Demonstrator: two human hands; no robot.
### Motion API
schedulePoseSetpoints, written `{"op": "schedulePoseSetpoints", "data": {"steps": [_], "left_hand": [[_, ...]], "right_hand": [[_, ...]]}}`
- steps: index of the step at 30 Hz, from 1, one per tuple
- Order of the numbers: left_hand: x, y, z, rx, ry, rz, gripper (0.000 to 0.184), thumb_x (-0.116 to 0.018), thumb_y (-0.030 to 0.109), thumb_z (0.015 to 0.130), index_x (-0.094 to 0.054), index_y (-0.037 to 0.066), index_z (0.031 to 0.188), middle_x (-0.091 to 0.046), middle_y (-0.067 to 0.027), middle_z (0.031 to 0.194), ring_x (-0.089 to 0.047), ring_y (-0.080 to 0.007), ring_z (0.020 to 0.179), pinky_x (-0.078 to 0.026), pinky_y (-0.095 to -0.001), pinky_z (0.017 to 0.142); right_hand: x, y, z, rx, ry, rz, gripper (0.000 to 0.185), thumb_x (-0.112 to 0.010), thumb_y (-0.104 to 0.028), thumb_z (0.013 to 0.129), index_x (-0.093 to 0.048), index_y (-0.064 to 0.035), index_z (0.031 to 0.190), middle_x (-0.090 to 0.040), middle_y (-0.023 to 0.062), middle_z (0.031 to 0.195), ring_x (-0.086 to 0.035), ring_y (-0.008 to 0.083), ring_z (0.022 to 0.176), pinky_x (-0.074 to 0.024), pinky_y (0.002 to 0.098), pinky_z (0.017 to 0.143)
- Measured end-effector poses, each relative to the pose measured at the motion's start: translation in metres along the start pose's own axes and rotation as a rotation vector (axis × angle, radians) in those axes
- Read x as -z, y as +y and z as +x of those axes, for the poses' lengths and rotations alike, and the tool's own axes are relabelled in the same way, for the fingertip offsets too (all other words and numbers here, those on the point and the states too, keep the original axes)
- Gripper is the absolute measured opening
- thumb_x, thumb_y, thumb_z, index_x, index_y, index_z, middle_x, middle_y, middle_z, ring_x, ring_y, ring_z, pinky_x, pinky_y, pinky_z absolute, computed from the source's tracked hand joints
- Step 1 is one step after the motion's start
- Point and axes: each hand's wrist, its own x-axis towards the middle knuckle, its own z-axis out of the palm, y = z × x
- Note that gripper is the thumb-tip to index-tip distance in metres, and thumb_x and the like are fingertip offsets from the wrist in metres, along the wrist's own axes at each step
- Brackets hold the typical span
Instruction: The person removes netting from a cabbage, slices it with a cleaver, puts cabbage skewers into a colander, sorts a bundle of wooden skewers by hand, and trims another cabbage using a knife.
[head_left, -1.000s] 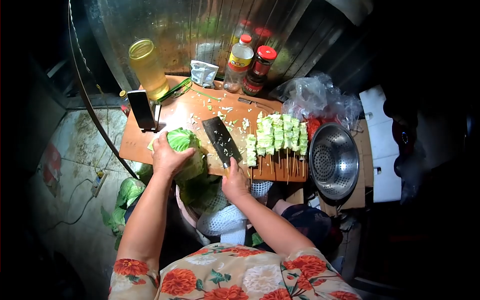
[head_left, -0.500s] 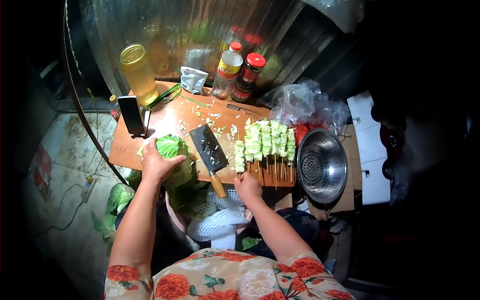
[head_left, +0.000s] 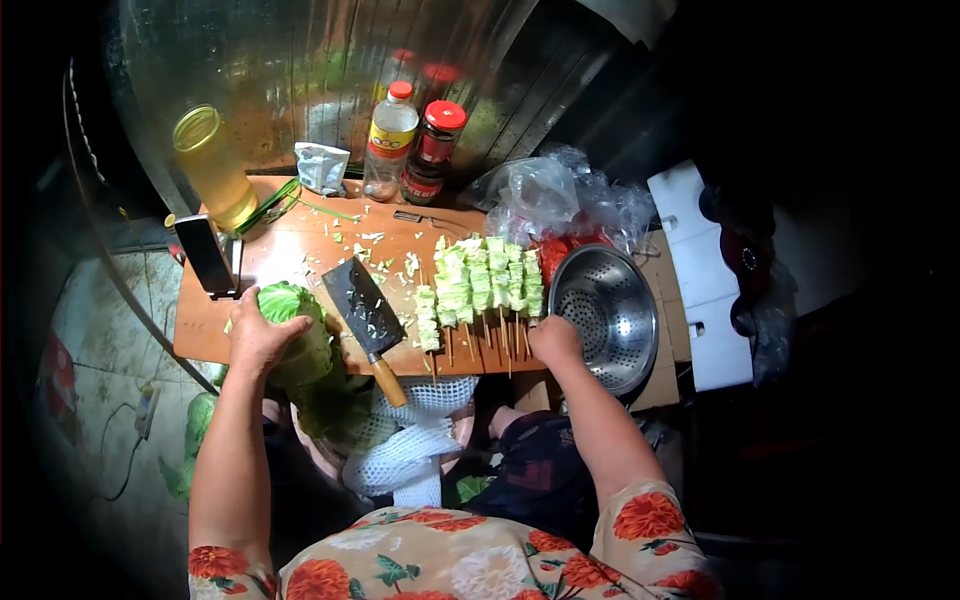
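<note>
My left hand [head_left: 262, 338] grips the top and near side of a green cabbage [head_left: 300, 340], thumb spread to the right across its leaves. The cabbage rests at the front edge of the wooden board, close to the phone. My right hand [head_left: 556, 342] is closed at the board's right front corner, against the lower end of the rightmost skewer of cabbage pieces [head_left: 533, 283]; its fingertips are partly hidden. Several cabbage skewers [head_left: 480, 278] lie side by side there, sticks toward me. Between my hands lies a cleaver [head_left: 362, 305], its wooden handle overhanging the edge.
Beside my right hand stands a metal colander [head_left: 636, 372]. A phone on a stand [head_left: 205, 255], a jar of yellow liquid [head_left: 215, 175], a bottle [head_left: 391, 140] and a red-lidded jar [head_left: 438, 138] line the board [head_left: 275, 255]. Plastic bags [head_left: 545, 195] lie at the back right. White netting [head_left: 400, 455] hangs below.
My right hand has moved from the leftmost skewer's stick to the right end of the row. My left hand stays on the cabbage. The whole view has shifted.
</note>
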Motion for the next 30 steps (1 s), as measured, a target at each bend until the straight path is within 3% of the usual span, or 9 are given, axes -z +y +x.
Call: {"op": "schedulePoseSetpoints", "data": {"steps": [3, 5, 12, 14, 17, 22, 24, 29, 30], "left_hand": [[-0.003, 0.003, 0.01, 0.046, -0.061, -0.012, 0.097, -0.083, 0.041, 0.055, -0.042, 0.001, 0.133, -0.052, -0.0254, 0.123, -0.052, -0.037, 0.114, -0.044, -0.0419, 0.096], [-0.004, 0.005, 0.014, 0.041, -0.064, 0.001, 0.096, -0.083, 0.041, 0.055, -0.043, 0.001, 0.133, -0.051, -0.0253, 0.123, -0.052, -0.037, 0.115, -0.045, -0.042, 0.096], [0.002, 0.03, 0.014, 0.054, -0.115, 0.077, 0.095, -0.083, 0.04, 0.055, -0.043, 0.001, 0.132, -0.049, -0.0255, 0.123, -0.052, -0.0373, 0.114, -0.046, -0.0419, 0.095], [0.001, 0.041, 0.008, 0.03, -0.043, 0.159, 0.089, -0.084, 0.033, 0.054, -0.046, -0.003, 0.127, -0.053, -0.0249, 0.117, -0.055, -0.0353, 0.108, -0.047, -0.0397, 0.092], [0.002, 0.051, 0.007, 0.032, -0.088, 0.194, 0.09, -0.083, 0.034, 0.055, -0.045, -0.001, 0.129, -0.05, -0.0254, 0.12, -0.051, -0.0369, 0.113, -0.045, -0.0401, 0.096], [-0.002, 0.051, 0.011, -0.003, -0.076, 0.255, 0.091, -0.082, 0.041, 0.055, -0.045, 0.002, 0.129, -0.051, -0.0241, 0.117, -0.054, -0.0374, 0.109, -0.047, -0.0423, 0.092], [-0.001, 0.054, 0.011, 0.018, -0.09, 0.268, 0.091, -0.082, 0.04, 0.055, -0.045, 0.002, 0.129, -0.051, -0.0242, 0.117, -0.055, -0.0377, 0.108, -0.047, -0.0419, 0.091], [-0.001, 0.059, 0.01, 0.019, -0.074, 0.238, 0.091, -0.082, 0.035, 0.053, -0.046, 0.001, 0.128, -0.05, -0.026, 0.119, -0.054, -0.0385, 0.109, -0.047, -0.0417, 0.092], [-0.001, 0.06, 0.01, 0.014, -0.075, 0.238, 0.091, -0.082, 0.035, 0.053, -0.046, 0.001, 0.128, -0.05, -0.026, 0.119, -0.054, -0.0385, 0.109, -0.047, -0.0417, 0.092]], "right_hand": [[-0.017, 0.024, 0.011, -0.014, 0.025, -0.018, 0.029, -0.056, -0.026, 0.076, -0.071, -0.002, 0.08, -0.067, 0.021, 0.089, -0.064, 0.0363, 0.087, -0.0503, 0.0441, 0.08], [-0.029, 0.026, 0.016, -0.059, -0.128, -0.086, 0.03, -0.055, -0.025, 0.078, -0.071, -0.0002, 0.086, -0.067, 0.0219, 0.091, -0.065, 0.0372, 0.09, -0.0508, 0.0438, 0.081], [-0.009, -0.007, 0.007, -0.112, -0.207, -0.14, 0.03, -0.056, -0.018, 0.083, -0.068, 0.0015, 0.101, -0.064, 0.024, 0.108, -0.063, 0.0349, 0.103, -0.0515, 0.0421, 0.084], [-0.004, -0.008, 0.01, -0.147, -0.261, -0.133, 0.031, -0.055, -0.018, 0.084, -0.067, 0.0011, 0.105, -0.062, 0.0233, 0.114, -0.062, 0.0352, 0.106, -0.0513, 0.0431, 0.085], [-0.012, 0.006, 0.015, -0.073, -0.204, -0.08, 0.029, -0.056, -0.019, 0.083, -0.069, 0.0026, 0.098, -0.065, 0.023, 0.106, -0.063, 0.036, 0.101, -0.0518, 0.0427, 0.083], [-0.002, 0.026, 0.016, 0.066, -0.084, 0.016, 0.021, -0.056, -0.019, 0.081, -0.07, -0.004, 0.081, -0.066, 0.0237, 0.085, -0.064, 0.0389, 0.083, -0.0514, 0.0432, 0.074], [-0.004, 0.036, 0.018, 0.083, -0.058, -0.034, 0.02, -0.054, -0.02, 0.082, -0.069, -0.0064, 0.079, -0.067, 0.0206, 0.079, -0.065, 0.0353, 0.075, -0.051, 0.0419, 0.07], [0.006, 0.07, 0.015, 0.007, 0.046, 0.45, 0.015, -0.058, -0.016, 0.082, -0.064, -0.0018, 0.08, -0.063, 0.0077, 0.065, -0.061, 0.0162, 0.058, -0.0472, 0.0313, 0.059], [0.011, 0.077, 0.013, 0.003, 0.049, 0.451, 0.015, -0.058, -0.016, 0.082, -0.064, -0.0018, 0.08, -0.063, 0.0077, 0.065, -0.061, 0.0162, 0.058, -0.0472, 0.0313, 0.059]]}}
